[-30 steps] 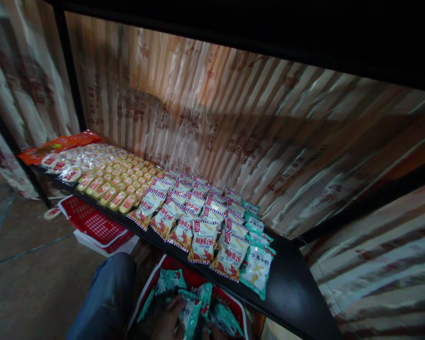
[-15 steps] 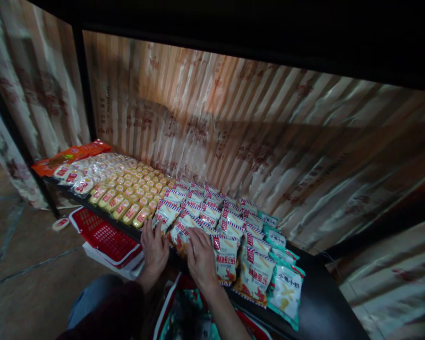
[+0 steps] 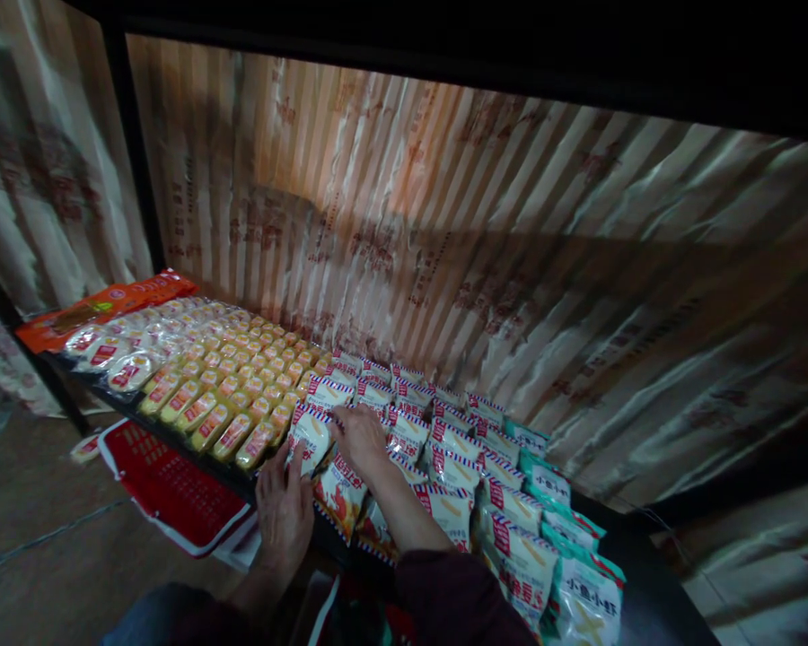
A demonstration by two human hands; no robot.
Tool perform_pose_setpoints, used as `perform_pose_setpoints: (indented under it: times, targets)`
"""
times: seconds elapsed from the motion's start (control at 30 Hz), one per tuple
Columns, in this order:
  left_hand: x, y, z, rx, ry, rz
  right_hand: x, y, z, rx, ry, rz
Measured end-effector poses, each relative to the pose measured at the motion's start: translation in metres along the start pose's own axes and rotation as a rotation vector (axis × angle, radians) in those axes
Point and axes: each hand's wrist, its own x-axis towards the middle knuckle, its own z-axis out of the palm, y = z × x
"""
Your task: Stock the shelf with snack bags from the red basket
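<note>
White snack bags with striped red-and-blue edges stand in rows on a dark shelf. My left hand is at the shelf's front edge, its fingers apart and raised against the bottom of the leftmost front snack bag. Over the front rows reaches my right hand, palm down. Its fingers are bent together at the upper right corner of that same bag; the fingertips are partly hidden. Below my right hand, another front bag leans back, with its printed face showing.
Left of the bags lie rows of small yellow packs, white round packs and an orange bag. Green bags stand at the right. A red basket sits on the floor below; a black post rises behind.
My right hand has moved up and left, from the front bags to the leftmost bag's upper corner. My left hand stays near that bag's base. The view has shifted slightly.
</note>
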Motion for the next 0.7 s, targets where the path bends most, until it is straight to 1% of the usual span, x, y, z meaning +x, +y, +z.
perform_pose_setpoints:
  times: [0.07,0.13,0.33,0.5,0.7]
  targets:
    - [-0.001,-0.002,0.003,-0.006,-0.006,-0.001,0.003,0.004,0.004,0.046,-0.009,-0.036]
    - [0.0,-0.003,0.004,-0.018,0.013,0.007,0.007,0.008,0.007,0.086,-0.007,-0.054]
    - [0.009,0.0,0.002,-0.056,0.037,0.049,0.016,0.014,0.014,0.182,0.078,-0.039]
    - [0.015,-0.001,0.003,-0.076,0.036,0.1,0.018,0.013,0.018,0.165,0.079,-0.013]
    - [0.016,0.001,0.004,-0.015,0.04,0.095,0.02,0.015,0.011,0.15,0.063,-0.041]
